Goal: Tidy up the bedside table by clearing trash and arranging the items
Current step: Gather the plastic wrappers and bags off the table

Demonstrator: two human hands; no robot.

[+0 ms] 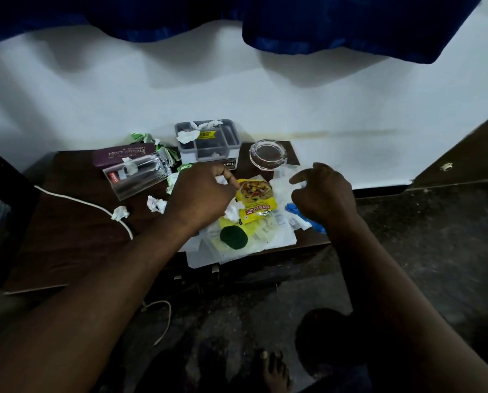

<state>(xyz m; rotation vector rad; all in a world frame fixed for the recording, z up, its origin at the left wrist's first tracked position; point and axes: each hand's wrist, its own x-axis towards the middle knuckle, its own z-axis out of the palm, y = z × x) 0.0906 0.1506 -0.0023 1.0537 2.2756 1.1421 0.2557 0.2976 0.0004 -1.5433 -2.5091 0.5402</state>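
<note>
While the dark wooden bedside table (66,245) was mostly uncleared, I judged tidying barely begun. My left hand (200,194) pinched crumpled white paper beside the yellow snack wrapper (255,201); my right hand (322,194) hovered half-curled, empty. Paper scraps (156,204), the toppled clear glass tumbler (137,177) and the grey organiser box (208,143) remained.

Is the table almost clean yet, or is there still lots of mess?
Still lots of mess. Nothing looks tidied yet. The left hand is closing on white crumpled paper beside the yellow snack packet; the right hand hovers open over clear plastic. Still left: paper balls on the table, scraps in the grey box, the tipped glass and the wrapper pile.
</note>
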